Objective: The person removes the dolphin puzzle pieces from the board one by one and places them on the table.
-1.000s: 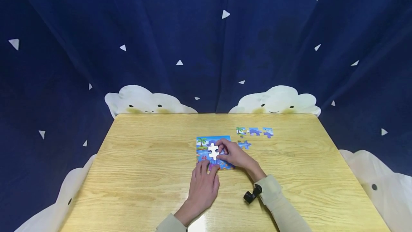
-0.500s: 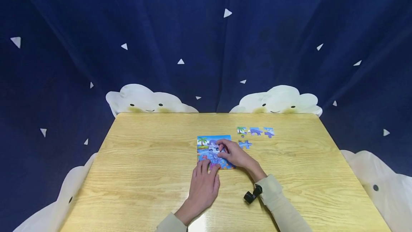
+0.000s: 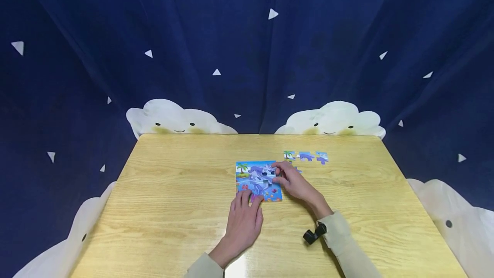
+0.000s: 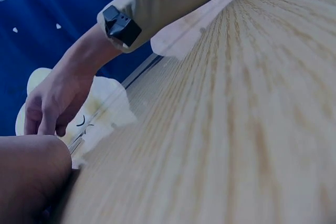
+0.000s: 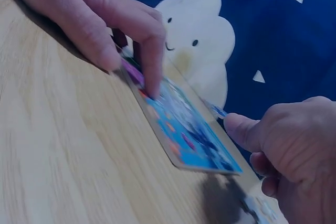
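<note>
A square jigsaw puzzle with a sea picture, palm island and dolphins lies mid-table in the head view. My left hand rests its fingertips on the puzzle's lower edge. Over the puzzle's right side, my right hand pinches a blue-purple puzzle piece between thumb and fingers. In the right wrist view, that puzzle piece is seen nearly edge-on at the thumb tip, raised above the board. The left wrist view shows the right hand but not the puzzle.
Loose puzzle pieces lie in a row at the back right; another loose piece is partly hidden behind the right hand. A black device sits on the right wrist. The wooden table backs onto a dark blue curtain.
My right hand has moved right with the puzzle piece, which looked white a second ago and now shows blue-purple. The left hand stays in place.
</note>
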A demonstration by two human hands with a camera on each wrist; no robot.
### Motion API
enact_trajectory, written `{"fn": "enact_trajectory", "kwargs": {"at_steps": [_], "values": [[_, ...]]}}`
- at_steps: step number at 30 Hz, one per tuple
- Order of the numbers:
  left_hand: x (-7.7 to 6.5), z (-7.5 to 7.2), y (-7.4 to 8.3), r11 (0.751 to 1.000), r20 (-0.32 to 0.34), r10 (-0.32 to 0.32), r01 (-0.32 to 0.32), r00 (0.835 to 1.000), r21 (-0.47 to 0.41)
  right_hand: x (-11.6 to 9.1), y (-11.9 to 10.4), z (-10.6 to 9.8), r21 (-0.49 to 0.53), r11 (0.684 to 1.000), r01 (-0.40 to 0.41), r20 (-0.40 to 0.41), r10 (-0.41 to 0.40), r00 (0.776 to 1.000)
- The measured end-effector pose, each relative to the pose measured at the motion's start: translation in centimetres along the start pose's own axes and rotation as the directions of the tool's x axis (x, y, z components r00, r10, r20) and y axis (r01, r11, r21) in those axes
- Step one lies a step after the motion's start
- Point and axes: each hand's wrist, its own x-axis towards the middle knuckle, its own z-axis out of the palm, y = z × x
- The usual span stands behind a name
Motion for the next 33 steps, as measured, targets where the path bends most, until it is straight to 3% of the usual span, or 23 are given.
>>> {"fn": "enact_trajectory", "kwargs": {"at_steps": [12,18,25,33], "values": [[0.3,-0.2,0.0,1.0,0.041,-0.019,0.019,0.999,-0.003,-2.9,2.4,-5.1,-0.062,0.995,-0.079,-0.073,0.075,0.995],[0.1,-0.4,0.1,1.0,0.008,-0.002,0.002,1.0,-0.007,-4.8,4.5,-7.2,-0.102,0.99,-0.094,-0.121,0.081,0.989],[0.2,-0.2,0.0,1.0,-0.024,0.018,-0.018,1.0,-0.007,-5.7,7.0,-7.7,-0.16,0.984,-0.079,-0.174,0.051,0.983],[0.1,-0.2,-0.1,1.0,-0.013,0.008,-0.008,1.0,-0.006,-5.9,8.0,-7.4,-0.161,0.979,-0.126,-0.119,0.107,0.987]]}}
